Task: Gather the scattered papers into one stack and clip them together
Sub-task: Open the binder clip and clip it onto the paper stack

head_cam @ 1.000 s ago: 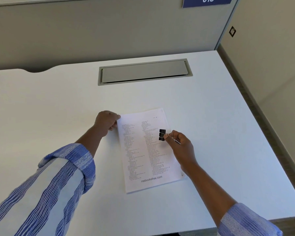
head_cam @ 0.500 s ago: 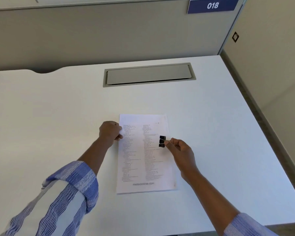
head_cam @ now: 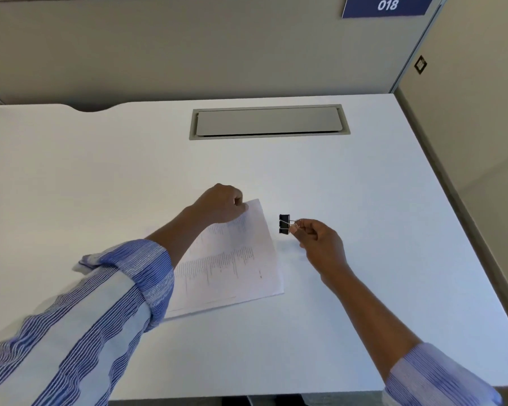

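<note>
Grey partition (head_cam: 159, 54) backs the white worktop (head_cam: 100, 171), which has a closed cable hatch (head_cam: 269, 123) set in near its far edge. At the left, the left hand (head_cam: 220, 206) reaches out of a striped sleeve (head_cam: 115, 288); its grip is curled, pinching the far end of the paper stack (head_cam: 238, 268), which lies flat and a little askew on the worktop before the person. The sheets look thin, light and limp, likely to slide on the smooth surface and fan apart, so they are best pinned near one edge while the clip bites that edge. Just beside the stack's right edge, not touching it, is the black binder clip (head_cam: 284, 224), small, stiff and springy. The right hand (head_cam: 320, 244) has its grip pinching the wire handles between thumb and fingertips. Whether the clip's mouth is sprung wide cannot be told.
</note>
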